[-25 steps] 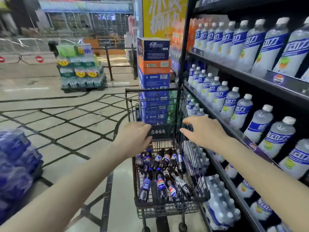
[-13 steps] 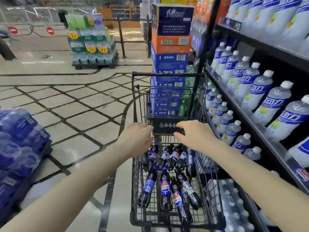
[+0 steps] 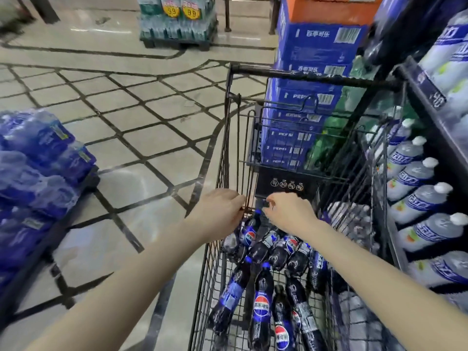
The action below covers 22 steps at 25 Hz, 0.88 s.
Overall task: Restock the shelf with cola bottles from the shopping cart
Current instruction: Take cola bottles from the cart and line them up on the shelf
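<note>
Glossy cola bottles, wire-mesh shopping cart, tiled floor

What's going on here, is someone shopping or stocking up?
It looks like stocking. A person leans over a wire shopping cart beside a shelf of white-capped bottles. Dark cola bottles lie piled in the basket. Both hands reach down into the cart: the left hand is at the wire of the cart's left side above a blue-capped bottle, and the right hand hovers over the pile with curled fingers. No bottle has been lifted out yet.
</note>
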Available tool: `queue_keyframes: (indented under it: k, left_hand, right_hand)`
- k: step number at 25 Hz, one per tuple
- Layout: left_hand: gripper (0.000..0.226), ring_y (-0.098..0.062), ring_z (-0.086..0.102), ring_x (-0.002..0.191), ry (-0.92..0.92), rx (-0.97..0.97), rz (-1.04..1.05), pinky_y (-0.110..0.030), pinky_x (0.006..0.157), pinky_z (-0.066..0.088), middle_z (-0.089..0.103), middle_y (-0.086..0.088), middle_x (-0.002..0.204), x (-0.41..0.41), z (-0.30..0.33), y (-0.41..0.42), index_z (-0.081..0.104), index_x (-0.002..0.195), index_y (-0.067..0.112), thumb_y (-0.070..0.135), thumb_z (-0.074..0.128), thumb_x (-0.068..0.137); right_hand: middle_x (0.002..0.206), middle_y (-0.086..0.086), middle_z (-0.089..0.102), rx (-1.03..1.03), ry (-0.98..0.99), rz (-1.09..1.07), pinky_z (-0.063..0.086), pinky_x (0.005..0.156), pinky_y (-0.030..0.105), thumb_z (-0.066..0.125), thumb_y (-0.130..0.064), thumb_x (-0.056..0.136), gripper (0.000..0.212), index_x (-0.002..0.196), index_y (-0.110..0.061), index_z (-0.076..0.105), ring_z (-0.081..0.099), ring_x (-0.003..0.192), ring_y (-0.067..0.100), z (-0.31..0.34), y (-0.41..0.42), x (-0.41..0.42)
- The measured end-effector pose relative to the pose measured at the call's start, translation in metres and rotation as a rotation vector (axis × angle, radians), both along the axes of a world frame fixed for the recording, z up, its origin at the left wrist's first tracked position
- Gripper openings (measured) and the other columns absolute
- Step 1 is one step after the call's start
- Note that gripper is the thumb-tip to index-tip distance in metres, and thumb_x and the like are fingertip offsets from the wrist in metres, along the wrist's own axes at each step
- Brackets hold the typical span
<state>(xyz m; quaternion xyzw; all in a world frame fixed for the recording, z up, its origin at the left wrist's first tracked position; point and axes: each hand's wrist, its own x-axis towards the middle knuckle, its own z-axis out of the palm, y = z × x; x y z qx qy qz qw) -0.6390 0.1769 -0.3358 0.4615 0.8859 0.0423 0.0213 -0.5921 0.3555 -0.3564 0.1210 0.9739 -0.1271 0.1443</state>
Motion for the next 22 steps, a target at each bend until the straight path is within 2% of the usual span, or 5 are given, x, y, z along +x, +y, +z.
queue_keyframes:
  k: [4,7,11,19,22]
  left_hand:
    - [0.027,-0.03,0.068,0.085,-0.011,0.075,-0.047,-0.04,0.079,0.056,0.07,-0.01,0.087,-0.025,-0.05,0.0,0.068,0.098,0.004,0.021,0.052,0.084]
    - [0.039,-0.029,0.067,0.084,-0.097,0.114,-0.053,-0.039,0.078,0.057,0.069,-0.01,0.088,-0.042,-0.078,0.003,0.066,0.098,0.002,0.026,0.039,0.084]
    - [0.038,-0.032,0.066,0.083,-0.106,0.161,-0.1,-0.04,0.074,0.057,0.069,-0.013,0.088,-0.054,-0.102,0.005,0.067,0.097,-0.001,0.023,0.039,0.084]
    - [0.029,-0.032,0.066,0.081,-0.032,0.257,-0.151,-0.04,0.074,0.054,0.068,-0.014,0.085,-0.063,-0.137,-0.003,0.069,0.091,-0.002,0.013,0.045,0.084]
    - [0.029,-0.033,0.066,0.084,-0.012,0.292,-0.142,-0.041,0.075,0.055,0.068,-0.015,0.087,-0.065,-0.141,-0.004,0.069,0.092,-0.003,0.012,0.046,0.084]
  right_hand:
    - [0.11,0.006,0.063,-0.09,-0.077,-0.023,0.048,0.08,0.033,0.049,-0.037,0.094,0.032,0.115,-0.016,0.059,0.061,0.104,0.029,-0.082,-0.005,-0.038]
    - [0.114,0.009,0.062,-0.167,-0.186,-0.061,0.046,0.08,0.033,0.05,-0.033,0.092,0.029,0.114,-0.015,0.057,0.06,0.106,0.031,-0.153,-0.014,-0.059]
    - [0.103,0.012,0.061,-0.294,-0.264,-0.168,0.04,0.071,0.033,0.051,-0.031,0.091,0.023,0.1,-0.01,0.054,0.06,0.102,0.034,-0.227,-0.023,-0.074]
    - [0.099,0.013,0.062,-0.476,-0.244,-0.331,0.032,0.065,0.027,0.042,-0.031,0.094,0.031,0.099,-0.005,0.058,0.05,0.084,0.023,-0.299,-0.042,-0.098]
    - [0.104,0.014,0.062,-0.616,-0.224,-0.474,0.039,0.069,0.031,0.047,-0.038,0.09,0.041,0.108,-0.003,0.057,0.056,0.094,0.028,-0.313,-0.049,-0.104]
